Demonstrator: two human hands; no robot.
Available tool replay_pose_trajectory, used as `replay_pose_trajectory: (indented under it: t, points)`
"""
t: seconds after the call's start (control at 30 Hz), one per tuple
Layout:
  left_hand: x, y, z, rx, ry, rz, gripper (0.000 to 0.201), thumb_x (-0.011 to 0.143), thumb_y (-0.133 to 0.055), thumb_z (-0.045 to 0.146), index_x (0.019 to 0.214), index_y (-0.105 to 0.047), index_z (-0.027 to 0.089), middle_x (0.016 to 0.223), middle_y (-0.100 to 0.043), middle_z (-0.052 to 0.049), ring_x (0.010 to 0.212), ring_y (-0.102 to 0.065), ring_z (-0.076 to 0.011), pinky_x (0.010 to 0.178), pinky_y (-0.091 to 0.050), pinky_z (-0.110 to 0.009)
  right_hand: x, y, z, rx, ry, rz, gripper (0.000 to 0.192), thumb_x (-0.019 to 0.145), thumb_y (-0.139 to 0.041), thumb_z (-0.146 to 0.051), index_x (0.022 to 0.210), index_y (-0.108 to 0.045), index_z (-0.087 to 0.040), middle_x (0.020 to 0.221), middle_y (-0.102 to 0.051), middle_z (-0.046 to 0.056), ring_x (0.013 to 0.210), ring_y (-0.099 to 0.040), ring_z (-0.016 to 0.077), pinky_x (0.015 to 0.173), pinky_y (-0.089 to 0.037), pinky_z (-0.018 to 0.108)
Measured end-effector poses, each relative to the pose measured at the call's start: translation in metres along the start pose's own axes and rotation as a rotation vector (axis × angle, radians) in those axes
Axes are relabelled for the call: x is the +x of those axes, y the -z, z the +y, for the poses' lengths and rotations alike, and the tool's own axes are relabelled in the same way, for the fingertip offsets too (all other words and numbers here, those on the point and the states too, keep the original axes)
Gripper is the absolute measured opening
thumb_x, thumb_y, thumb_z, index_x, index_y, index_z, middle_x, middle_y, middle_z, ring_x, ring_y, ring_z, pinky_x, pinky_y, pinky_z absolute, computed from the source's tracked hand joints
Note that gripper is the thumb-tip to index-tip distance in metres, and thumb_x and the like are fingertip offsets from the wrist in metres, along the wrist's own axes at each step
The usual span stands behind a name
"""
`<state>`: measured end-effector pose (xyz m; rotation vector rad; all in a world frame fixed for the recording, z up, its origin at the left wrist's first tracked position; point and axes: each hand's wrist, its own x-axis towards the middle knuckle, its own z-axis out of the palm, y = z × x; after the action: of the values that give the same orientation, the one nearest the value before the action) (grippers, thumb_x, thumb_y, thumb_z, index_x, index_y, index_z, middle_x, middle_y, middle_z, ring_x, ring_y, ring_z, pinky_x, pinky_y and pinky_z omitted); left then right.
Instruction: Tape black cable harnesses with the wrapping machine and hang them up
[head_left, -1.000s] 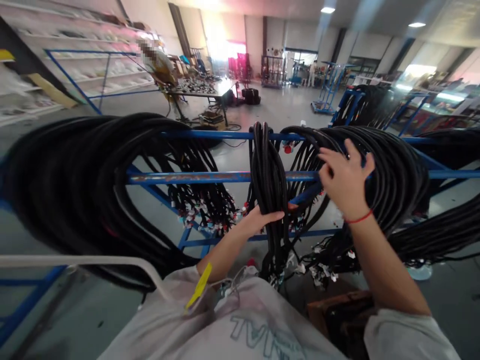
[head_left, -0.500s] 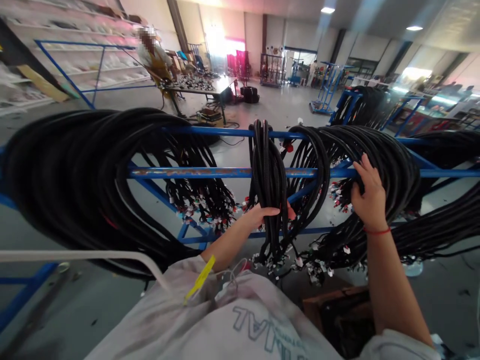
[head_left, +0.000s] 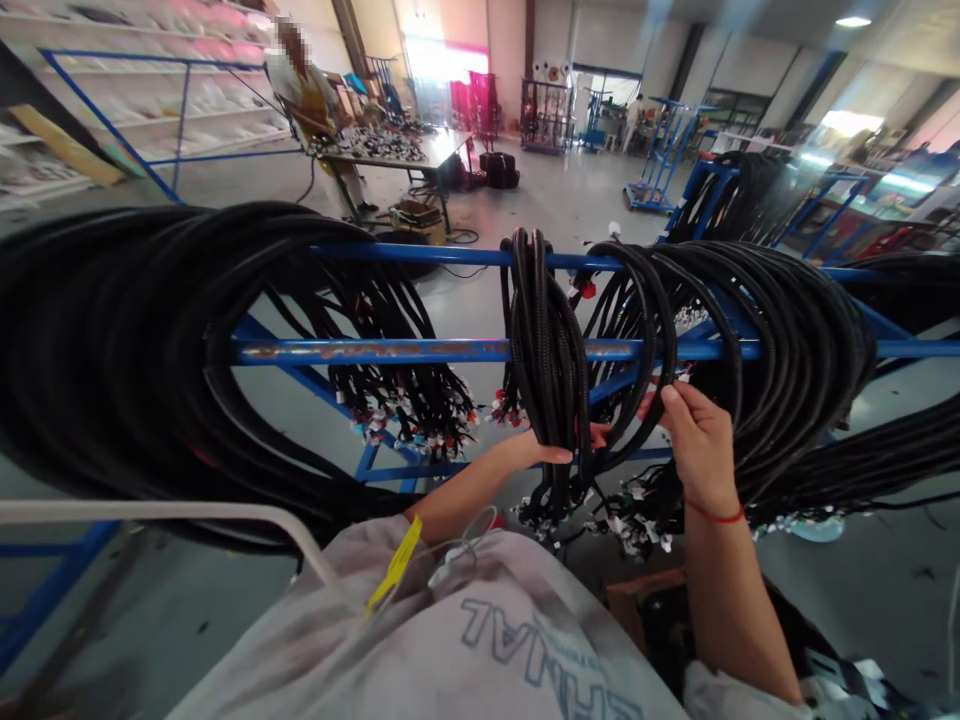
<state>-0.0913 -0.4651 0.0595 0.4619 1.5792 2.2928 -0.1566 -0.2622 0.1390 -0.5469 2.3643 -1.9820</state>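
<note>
A narrow bundle of black corrugated cables (head_left: 544,350) hangs over the two rails of a blue steel rack (head_left: 420,351). My left hand (head_left: 541,449) is wrapped around this bundle below the near rail. My right hand (head_left: 696,440), with a red string on its wrist, pinches one black cable loop at the left edge of the large cable mass (head_left: 780,350) draped over the rack's right part. Small connectors with white and red ends (head_left: 630,520) dangle under both hands.
A thick heap of black cables (head_left: 127,350) covers the rack's left part. A white tube (head_left: 150,512) crosses low on the left. A person stands at a far table (head_left: 390,150). More blue racks (head_left: 720,190) with cables stand at the back right.
My right hand came down from the top of the right cable mass, past the near rail, and now pinches one loop beside the left hand. My left hand kept its hold.
</note>
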Motion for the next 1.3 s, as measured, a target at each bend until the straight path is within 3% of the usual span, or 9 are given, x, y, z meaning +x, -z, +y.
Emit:
replay_pose_trajectory:
  t: [0.17, 0.5, 0.6, 0.77, 0.9, 1.0, 1.07, 1.17, 1.3]
  points:
    - [0.0, 0.001, 0.0, -0.031, -0.002, -0.069, 0.056, 0.058, -0.078, 0.066, 0.093, -0.078, 0.022, 0.117, -0.07, -0.012, 0.123, -0.054, -0.037, 0.107, -0.038, -0.047, -0.002, -0.005, -0.014, 0.257, -0.135, 0.001, 0.039, 0.082, -0.07, -0.056, 0.085, -0.068, -0.018, 0.066, -0.06, 0.002, 0.052, -0.054, 0.0148, 0.045, -0.044, 0.024]
    - [-0.005, 0.001, -0.02, -0.157, 0.054, -0.062, 0.08, 0.051, -0.084, 0.061, 0.118, -0.07, 0.019, 0.13, -0.062, -0.017, 0.116, -0.058, -0.0357, 0.099, -0.044, -0.045, 0.013, -0.043, -0.019, -0.206, 0.263, 0.281, 0.037, 0.092, -0.061, -0.049, 0.112, -0.062, -0.018, 0.09, -0.066, 0.008, 0.072, -0.063, 0.0215, 0.067, -0.054, 0.035]
    - [-0.015, 0.007, -0.023, -0.093, 0.088, -0.037, 0.068, 0.054, -0.084, 0.06, 0.107, -0.073, 0.019, 0.105, -0.071, -0.012, 0.097, -0.064, -0.0284, 0.093, -0.048, -0.041, -0.019, -0.059, 0.006, -0.084, 0.164, 0.154, 0.039, 0.093, -0.058, -0.048, 0.121, -0.056, -0.021, 0.091, -0.066, 0.007, 0.068, -0.063, 0.0214, 0.065, -0.055, 0.035]
    - [-0.051, 0.02, -0.052, 0.134, 0.222, 0.015, 0.054, 0.056, -0.085, 0.055, 0.094, -0.073, 0.019, 0.089, -0.07, -0.005, 0.089, -0.063, -0.0227, 0.087, -0.05, -0.036, -0.068, -0.079, 0.05, -0.124, 0.088, -0.093, 0.036, 0.098, -0.044, -0.046, 0.077, -0.061, -0.024, 0.068, -0.064, 0.004, 0.061, -0.062, 0.0236, 0.057, -0.051, 0.033]
    - [-0.066, 0.015, -0.064, 0.135, 0.241, 0.019, 0.05, 0.054, -0.086, 0.055, 0.088, -0.073, 0.02, 0.087, -0.071, -0.003, 0.084, -0.062, -0.0218, 0.086, -0.051, -0.036, -0.05, -0.088, 0.011, -0.279, 0.28, -0.339, 0.042, 0.1, -0.036, -0.044, 0.067, -0.052, -0.023, 0.06, -0.058, 0.002, 0.054, -0.057, 0.0206, 0.053, -0.043, 0.03]
    - [-0.059, 0.001, -0.053, -0.085, 0.155, -0.249, 0.04, 0.054, -0.087, 0.051, 0.071, -0.071, 0.019, 0.088, -0.071, -0.007, 0.082, -0.064, -0.0236, 0.083, -0.053, -0.036, -0.01, -0.076, -0.041, -0.461, 0.457, -0.379, 0.045, 0.102, -0.036, -0.045, 0.065, -0.048, -0.022, 0.058, -0.053, 0.001, 0.053, -0.053, 0.0178, 0.053, -0.039, 0.029]
    - [-0.053, -0.009, -0.043, -0.276, 0.101, -0.36, 0.039, 0.053, -0.087, 0.049, 0.063, -0.066, 0.018, 0.088, -0.071, -0.01, 0.081, -0.066, -0.0254, 0.079, -0.054, -0.036, 0.022, -0.053, -0.065, -0.613, 0.58, -0.233, 0.046, 0.102, -0.037, -0.047, 0.068, -0.054, -0.022, 0.064, -0.056, 0.003, 0.059, -0.055, 0.0187, 0.059, -0.042, 0.03]
    - [-0.051, -0.014, -0.034, -0.426, 0.031, -0.368, 0.04, 0.055, -0.085, 0.047, 0.063, -0.062, 0.016, 0.086, -0.07, -0.012, 0.079, -0.067, -0.0254, 0.072, -0.054, -0.033, 0.07, -0.008, -0.074, -0.902, 0.52, 0.107, 0.03, 0.097, -0.05, -0.043, 0.101, -0.065, -0.018, 0.098, -0.064, 0.011, 0.092, -0.06, 0.0275, 0.083, -0.047, 0.04]
    - [-0.063, 0.002, -0.03, -0.303, 0.0, -0.279, 0.039, 0.061, -0.084, 0.042, 0.081, -0.066, 0.014, 0.101, -0.07, -0.012, 0.092, -0.066, -0.0256, 0.081, -0.053, -0.034, 0.123, 0.033, -0.082, -1.236, 0.308, -0.028, 0.031, 0.091, -0.057, -0.028, 0.116, -0.066, -0.01, 0.106, -0.066, 0.018, 0.101, -0.061, 0.0336, 0.089, -0.046, 0.046]
